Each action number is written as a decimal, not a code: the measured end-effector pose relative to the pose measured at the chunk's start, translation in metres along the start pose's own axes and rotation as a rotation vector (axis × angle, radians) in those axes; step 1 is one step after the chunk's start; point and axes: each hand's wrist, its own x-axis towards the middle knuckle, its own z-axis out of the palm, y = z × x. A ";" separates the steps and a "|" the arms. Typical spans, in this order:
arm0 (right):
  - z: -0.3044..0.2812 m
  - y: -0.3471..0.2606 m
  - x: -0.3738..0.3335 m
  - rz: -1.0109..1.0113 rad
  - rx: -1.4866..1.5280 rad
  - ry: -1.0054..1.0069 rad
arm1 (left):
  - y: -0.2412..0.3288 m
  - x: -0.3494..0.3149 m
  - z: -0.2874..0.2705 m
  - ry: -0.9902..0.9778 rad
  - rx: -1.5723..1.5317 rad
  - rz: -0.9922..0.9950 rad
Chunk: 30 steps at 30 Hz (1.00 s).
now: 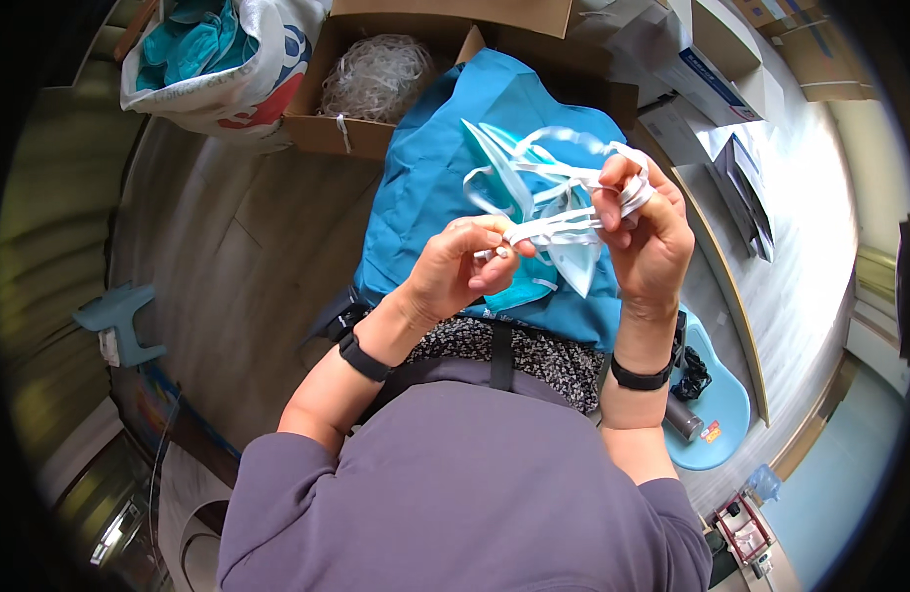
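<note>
Both hands are raised over my lap, closed on a bundle of white straps (559, 227). My left hand (460, 264) pinches the lower left end of the bundle between thumb and fingers. My right hand (647, 232), a little higher, has straps looped round its fingers. Several straps stretch between the two hands, while others curl loosely above. Behind them are pale teal and white folded pieces (578, 264) with pointed ends, which look like face masks. A blue cloth (411, 192) is spread across my lap beneath.
Ahead stands an open cardboard box (312, 133) holding tangled clear strands (378, 77). At its left is a white bag (203, 104) of teal pieces. A light blue stool (726, 405) with a dark cylinder sits at my right. Another blue stool (124, 321) is at far left.
</note>
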 end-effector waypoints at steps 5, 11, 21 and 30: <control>0.006 -0.004 -0.008 -0.032 -0.019 -0.034 | -0.011 0.009 -0.007 0.062 -0.144 -0.095; -0.004 -0.006 -0.010 -0.119 0.101 0.193 | -0.005 0.003 -0.009 0.105 0.231 0.006; -0.020 0.003 -0.022 -0.167 -0.435 0.239 | -0.001 -0.034 -0.057 0.461 1.385 -0.092; -0.026 0.010 -0.019 -0.165 -0.625 0.263 | -0.014 -0.021 -0.038 0.407 1.238 0.039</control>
